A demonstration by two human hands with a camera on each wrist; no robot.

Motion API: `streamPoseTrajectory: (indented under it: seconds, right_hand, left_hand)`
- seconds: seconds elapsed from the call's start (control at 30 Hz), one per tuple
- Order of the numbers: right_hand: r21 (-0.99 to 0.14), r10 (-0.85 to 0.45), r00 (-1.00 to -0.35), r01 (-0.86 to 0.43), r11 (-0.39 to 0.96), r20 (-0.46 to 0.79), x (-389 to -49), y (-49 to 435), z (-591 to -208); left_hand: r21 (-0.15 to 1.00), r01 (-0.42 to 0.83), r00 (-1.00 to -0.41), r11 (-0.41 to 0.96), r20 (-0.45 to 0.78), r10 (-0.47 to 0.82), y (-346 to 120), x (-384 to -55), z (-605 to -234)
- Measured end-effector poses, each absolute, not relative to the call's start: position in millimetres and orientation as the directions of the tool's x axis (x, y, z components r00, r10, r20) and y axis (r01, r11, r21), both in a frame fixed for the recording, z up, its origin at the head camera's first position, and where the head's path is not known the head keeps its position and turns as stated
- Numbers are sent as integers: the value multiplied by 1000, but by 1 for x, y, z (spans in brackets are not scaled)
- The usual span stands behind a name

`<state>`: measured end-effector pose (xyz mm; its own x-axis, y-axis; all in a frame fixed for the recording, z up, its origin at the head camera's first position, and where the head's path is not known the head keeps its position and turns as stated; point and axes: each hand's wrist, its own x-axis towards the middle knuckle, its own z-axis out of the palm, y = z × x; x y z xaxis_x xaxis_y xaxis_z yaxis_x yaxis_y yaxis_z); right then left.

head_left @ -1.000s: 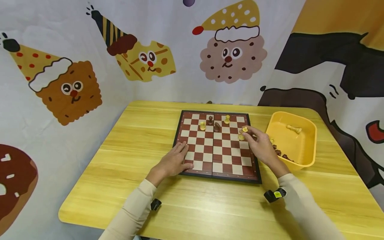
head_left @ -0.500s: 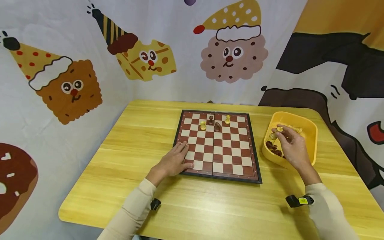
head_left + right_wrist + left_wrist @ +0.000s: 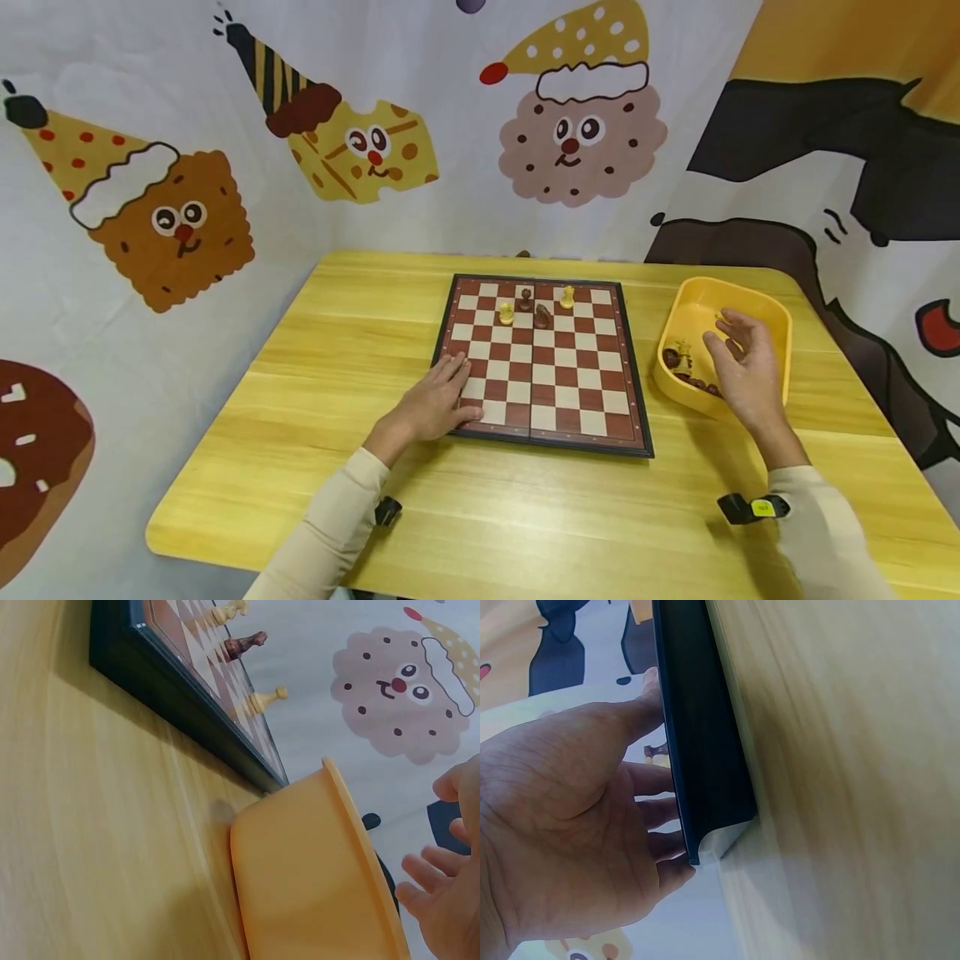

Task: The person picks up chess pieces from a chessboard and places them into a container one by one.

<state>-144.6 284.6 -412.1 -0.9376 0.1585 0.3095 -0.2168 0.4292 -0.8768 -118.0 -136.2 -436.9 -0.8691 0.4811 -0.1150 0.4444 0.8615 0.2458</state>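
A chessboard [image 3: 555,375] lies on the table with several chess pieces near its far side. These are a pale rook-like piece [image 3: 506,314], a dark piece [image 3: 526,300], a dark knight [image 3: 542,317] and a pale piece [image 3: 567,297]. My left hand [image 3: 431,400] rests on the board's near left corner; in the left wrist view its fingers lie along the dark board edge [image 3: 701,720]. Over the yellow bin [image 3: 784,367] is my right hand [image 3: 746,375], fingers parted and nothing between them. The right wrist view shows those fingers [image 3: 426,871] above the bin's rim.
Dark and pale chess pieces [image 3: 681,358] lie along the bin's left side; my hand hides part of the inside. The bin stands right of the board on the wooden table [image 3: 315,333]. A cartoon-printed curtain [image 3: 465,208] hangs behind the table.
My right hand has moved right from the board to over the bin and let go of the pale chess pieces it held. My left hand has stayed put.
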Motion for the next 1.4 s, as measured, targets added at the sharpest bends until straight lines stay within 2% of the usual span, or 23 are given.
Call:
streamPoseTrajectory:
  seconds: [0.13, 0.33, 0.57, 0.67, 0.93, 1.17, 1.4]
  right_hand:
    - [-873, 148, -931, -247, 419, 334, -141, 275, -403]
    - [-856, 56, -931, -306, 418, 360, -142, 260, -401]
    - [-899, 0, -919, -386, 206, 394, -154, 232, -411]
    - [-901, -56, -915, -402, 162, 398, -162, 217, -416]
    - [-888, -198, -907, -410, 208, 372, -180, 177, -428]
    - [-848, -251, -915, -391, 358, 316, -211, 144, -424]
    - [-848, -392, -887, -393, 356, 246, -240, 99, -414]
  left_hand:
    - [250, 444, -870, 860, -107, 481, -135, -119, -435]
    - [245, 432, -874, 868, -126, 470, -134, -119, -434]
    - [254, 412, -877, 875, -150, 457, -136, -119, -434]
    - [253, 416, -876, 874, -145, 459, -136, -121, -432]
    - [244, 408, -877, 880, -162, 452, -135, -119, -434]
    - [239, 416, -874, 877, -160, 458, -139, -119, -437]
    - [239, 408, -877, 881, -164, 451, -141, -120, -436]
